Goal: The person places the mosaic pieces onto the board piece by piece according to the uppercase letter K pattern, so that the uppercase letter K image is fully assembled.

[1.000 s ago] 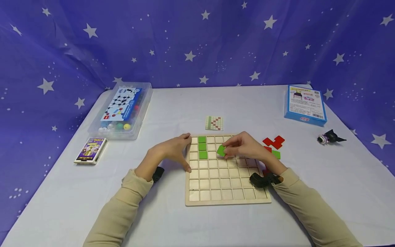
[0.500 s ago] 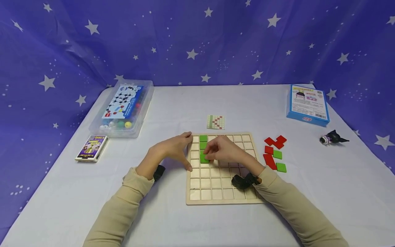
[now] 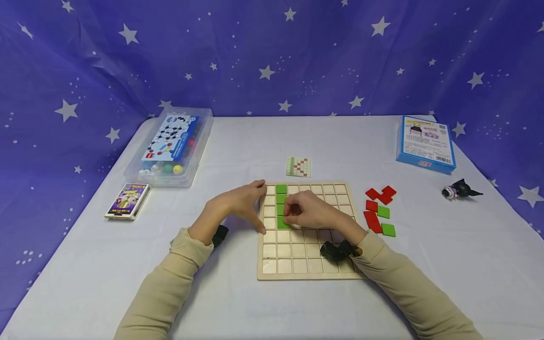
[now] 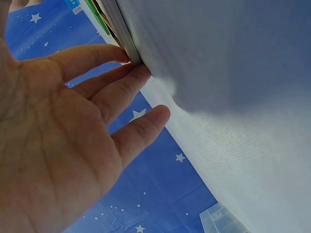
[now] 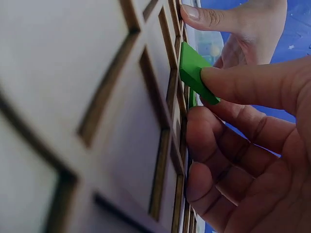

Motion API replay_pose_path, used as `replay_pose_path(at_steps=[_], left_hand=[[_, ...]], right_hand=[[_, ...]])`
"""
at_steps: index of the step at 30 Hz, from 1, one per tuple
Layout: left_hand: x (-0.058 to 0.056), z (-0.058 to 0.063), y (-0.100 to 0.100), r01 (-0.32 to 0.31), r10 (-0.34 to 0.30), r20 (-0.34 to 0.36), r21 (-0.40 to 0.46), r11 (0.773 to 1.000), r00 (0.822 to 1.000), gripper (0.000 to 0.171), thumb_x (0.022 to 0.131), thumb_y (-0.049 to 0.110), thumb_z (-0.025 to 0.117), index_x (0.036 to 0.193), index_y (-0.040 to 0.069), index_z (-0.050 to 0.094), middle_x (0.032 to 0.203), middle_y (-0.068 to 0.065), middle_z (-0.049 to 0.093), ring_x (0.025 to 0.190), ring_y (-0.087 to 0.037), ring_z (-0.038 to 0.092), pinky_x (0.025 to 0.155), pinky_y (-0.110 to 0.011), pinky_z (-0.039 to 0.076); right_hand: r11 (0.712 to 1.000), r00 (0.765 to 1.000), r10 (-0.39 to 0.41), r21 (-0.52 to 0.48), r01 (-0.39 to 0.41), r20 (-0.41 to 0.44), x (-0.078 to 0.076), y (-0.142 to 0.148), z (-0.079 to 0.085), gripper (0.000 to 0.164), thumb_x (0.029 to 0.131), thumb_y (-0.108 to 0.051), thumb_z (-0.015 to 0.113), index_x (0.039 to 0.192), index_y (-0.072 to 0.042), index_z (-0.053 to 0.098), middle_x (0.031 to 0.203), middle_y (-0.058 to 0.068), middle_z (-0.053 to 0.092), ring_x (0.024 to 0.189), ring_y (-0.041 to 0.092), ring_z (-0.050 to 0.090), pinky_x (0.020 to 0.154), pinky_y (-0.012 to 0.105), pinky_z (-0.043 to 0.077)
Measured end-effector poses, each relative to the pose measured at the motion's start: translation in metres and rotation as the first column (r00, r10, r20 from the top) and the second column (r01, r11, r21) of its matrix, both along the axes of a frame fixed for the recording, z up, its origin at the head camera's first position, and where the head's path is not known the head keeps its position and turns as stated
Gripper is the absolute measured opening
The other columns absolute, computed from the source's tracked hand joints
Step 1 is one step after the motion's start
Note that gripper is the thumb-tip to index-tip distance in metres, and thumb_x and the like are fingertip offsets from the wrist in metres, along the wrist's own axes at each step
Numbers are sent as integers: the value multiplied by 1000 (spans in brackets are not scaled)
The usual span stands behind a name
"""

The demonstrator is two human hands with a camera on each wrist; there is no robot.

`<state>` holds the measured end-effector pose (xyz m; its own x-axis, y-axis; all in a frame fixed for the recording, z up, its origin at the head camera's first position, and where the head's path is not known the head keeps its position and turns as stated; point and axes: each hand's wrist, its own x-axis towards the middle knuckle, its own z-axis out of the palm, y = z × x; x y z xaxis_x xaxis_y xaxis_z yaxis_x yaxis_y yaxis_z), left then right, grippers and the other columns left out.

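In the head view, I monitor a person's two hands over a pale wooden square grid board (image 3: 297,276), which lies flat on the white cloth-covered bench (image 3: 229,307).

Left hand (image 3: 241,204): fingers and thumb spread apart. Fingertips touch the upper part of the board's left edge; the thumb rests lower on that edge. My left wrist view confirms fingertip contact with the rim.

Right hand (image 3: 313,210): thumb and fingers pinch a green square tile (image 3: 282,222). The tile is at the fourth cell from the top, second column from the left. My right wrist view shows it tilted against the board face; I cannot tell whether its lower edge touches the cell.

Green tiles (image 3: 281,189) occupy the three cells above it in the same column, partly covered by the right hand. Red tiles (image 3: 371,205) and two loose green tiles (image 3: 388,230) lie on the bench just beyond the board's right edge.

Beyond the board's far edge, I note a small card printed with a green-and-red grid pattern (image 3: 299,166). A clear plastic case with a blue label (image 3: 174,146) is at far left; a blue cardboard box (image 3: 426,144) is at far right.
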<state>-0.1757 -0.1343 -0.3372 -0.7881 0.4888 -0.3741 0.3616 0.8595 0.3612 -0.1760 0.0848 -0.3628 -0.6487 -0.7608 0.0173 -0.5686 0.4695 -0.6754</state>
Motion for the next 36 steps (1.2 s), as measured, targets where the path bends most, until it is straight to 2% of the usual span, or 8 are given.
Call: replay_pose_path(at_steps=[5, 12, 20, 22, 26, 30, 36], left_hand=[[-1, 0, 0, 5, -5, 2, 0, 1000, 1000, 116, 65, 47, 87, 152, 2, 24, 161, -17, 12, 148, -32, 20, 117, -44, 28], [-2, -2, 0, 8, -8, -4, 8, 1000, 1000, 111, 63, 46, 88, 148, 1, 31, 160, -18, 14, 147, -32, 22, 117, -43, 29], [-3, -3, 1, 9, -9, -7, 14, 1000, 1000, 108, 62, 45, 89, 145, 2, 35, 160, -18, 15, 147, -32, 22, 116, -43, 29], [-3, -4, 1, 7, -7, -7, 16, 1000, 1000, 107, 62, 45, 89, 145, 2, 36, 160, -18, 15, 147, -32, 22, 116, -43, 29], [-2, -4, 2, 8, -8, -2, 19, 1000, 1000, 106, 63, 44, 88, 145, 3, 35, 160, -18, 14, 147, -32, 21, 116, -44, 29], [-2, -4, 1, 17, -17, 4, 13, 1000, 1000, 109, 65, 44, 87, 148, 2, 31, 161, -18, 12, 147, -33, 19, 116, -45, 29], [-1, -1, 0, 11, -10, 11, -6, 1000, 1000, 117, 67, 45, 86, 153, 2, 20, 161, -17, 9, 148, -32, 16, 117, -45, 27]], right_hand=[[1000, 1000, -2, 24, 2, 0, 0, 0, 1, 7, 85, -12, 71, 80, -11, 66, 71, -2, 62, 61, 6, 50, 58, 20, 44], [999, 999, -23, 41, 22, 26, -1, 0, 0, 10, 81, -7, 70, 78, -11, 61, 67, -2, 56, 60, 7, 48, 57, 21, 40], [998, 999, 37, 43, -39, 38, -5, 6, -2, 2, 83, -10, 67, 82, -9, 66, 67, -5, 56, 60, 6, 48, 57, 20, 40], [998, 996, 61, 22, -62, 58, -7, 11, -3, 2, 84, -11, 68, 84, -10, 67, 69, -5, 57, 62, 7, 50, 59, 20, 42], [993, 980, 96, -81, -82, 177, -10, 27, -6, 4, 87, -11, 68, 89, -8, 68, 78, 3, 65, 69, 10, 58, 64, 23, 50], [987, 956, 77, -155, -34, 284, -10, 52, -8, 9, 89, -10, 68, 94, -3, 67, 86, 11, 68, 75, 15, 64, 69, 26, 54], [980, 939, -82, -145, 137, 333, -9, 102, -5, 13, 89, -11, 68, 97, -1, 65, 91, 11, 66, 80, 15, 60, 74, 25, 51]])
